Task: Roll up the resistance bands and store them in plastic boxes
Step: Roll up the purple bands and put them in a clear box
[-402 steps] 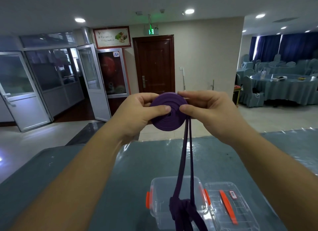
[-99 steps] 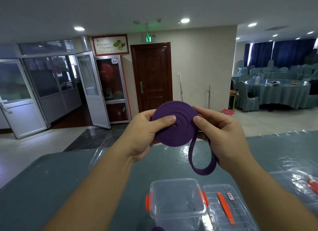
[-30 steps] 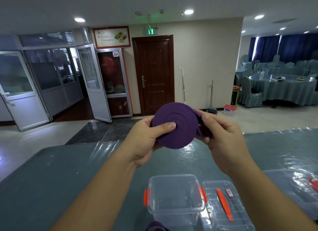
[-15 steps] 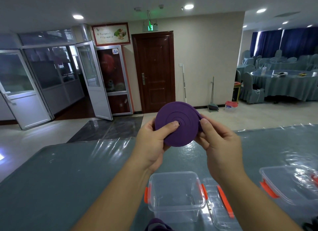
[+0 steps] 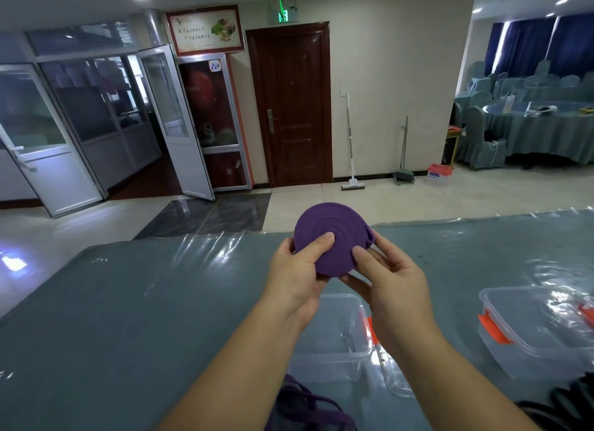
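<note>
Over the table (image 5: 128, 302), both hands (image 5: 345, 276) pinch the rolled band (image 5: 334, 234) above an open box (image 5: 337, 337).

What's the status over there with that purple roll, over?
Left hand and right hand both grip the rolled purple band, held above the table. Open clear box waits right below. Nothing in the way.

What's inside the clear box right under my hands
The open clear box shows nothing lying in its visible part. Both forearms hide some of it. The rolled purple band is above it, held by the left hand and right hand.
</note>
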The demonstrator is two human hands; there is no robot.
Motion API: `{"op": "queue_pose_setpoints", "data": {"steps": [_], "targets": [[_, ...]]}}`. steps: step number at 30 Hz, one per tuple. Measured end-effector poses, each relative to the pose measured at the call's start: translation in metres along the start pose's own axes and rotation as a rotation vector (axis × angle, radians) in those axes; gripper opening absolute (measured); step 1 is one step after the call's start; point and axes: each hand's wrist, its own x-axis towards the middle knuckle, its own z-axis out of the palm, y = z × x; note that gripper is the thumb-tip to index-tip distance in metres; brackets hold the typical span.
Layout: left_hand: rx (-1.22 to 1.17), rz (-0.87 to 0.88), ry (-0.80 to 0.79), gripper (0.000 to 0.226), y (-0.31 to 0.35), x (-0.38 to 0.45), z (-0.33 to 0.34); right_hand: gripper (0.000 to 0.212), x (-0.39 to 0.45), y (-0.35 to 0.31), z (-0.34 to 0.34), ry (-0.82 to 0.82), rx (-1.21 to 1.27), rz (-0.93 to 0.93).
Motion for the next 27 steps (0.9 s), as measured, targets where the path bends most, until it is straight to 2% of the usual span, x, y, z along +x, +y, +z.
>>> {"op": "queue_pose_setpoints", "data": {"steps": [3,6,8,14,19,22,25,27], "targets": [[0.055,-0.126,0.016,0.04,-0.017,0.006,-0.002,0.035,0.005,0.011,-0.025,0.025,0.005,0.092],[0.126,-0.273,0.033,0.025,-0.031,0.011,-0.005,0.034,0.011,0.022,-0.052,0.032,-0.031,0.184],[0.163,-0.336,0.05,0.027,-0.041,0.013,-0.011,0.033,0.015,0.027,-0.068,0.002,-0.09,0.235],[0.157,-0.349,0.115,0.027,-0.075,0.016,-0.041,0.032,0.018,0.055,-0.089,-0.041,-0.149,0.325],[0.096,-0.373,0.186,0.02,-0.098,0.029,-0.066,0.035,0.01,0.097,-0.082,0.089,-0.157,0.336],[0.075,-0.399,0.206,0.003,-0.11,0.042,-0.085,0.039,0.008,0.121,-0.076,0.166,-0.153,0.371],[0.043,-0.425,0.222,0.017,-0.119,0.06,-0.104,0.039,0.009,0.14,-0.065,0.179,-0.196,0.42],[0.046,-0.458,0.216,0.009,-0.123,0.072,-0.12,0.04,0.014,0.153,-0.058,0.186,-0.236,0.443]]}}
